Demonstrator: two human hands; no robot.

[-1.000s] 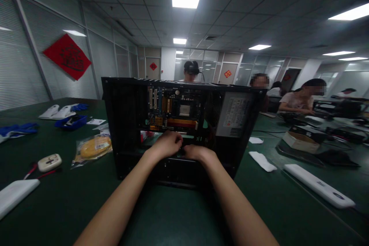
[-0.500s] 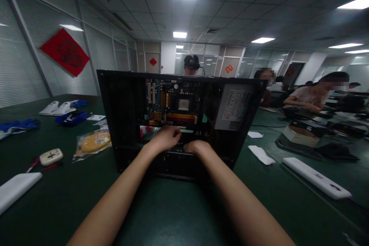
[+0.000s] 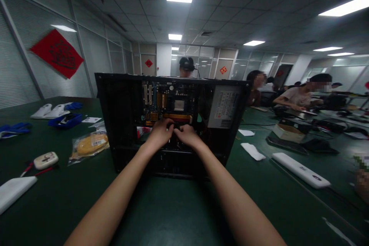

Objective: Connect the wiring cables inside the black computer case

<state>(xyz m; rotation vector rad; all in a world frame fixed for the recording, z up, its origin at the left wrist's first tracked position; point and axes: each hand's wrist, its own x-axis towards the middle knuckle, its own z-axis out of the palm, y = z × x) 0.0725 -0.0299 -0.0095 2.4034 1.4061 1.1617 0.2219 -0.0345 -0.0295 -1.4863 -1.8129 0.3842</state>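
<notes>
Case [image 3: 175, 160] stands on the tabletop [image 3: 178, 207] around the left grip [image 3: 162, 132] and right grip [image 3: 187, 135], open side facing them, presumably for access; its motherboard [image 3: 168, 102] is just above. Each grip curls inward; whether either grasps anything, I cannot tell.

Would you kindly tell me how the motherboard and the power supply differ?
The motherboard is a flat, dark board with coloured slots; the power supply is a grey box with a printed label. The motherboard shows mid-case, the power supply toward the picture's right. Both sit inside the black computer case.
</notes>
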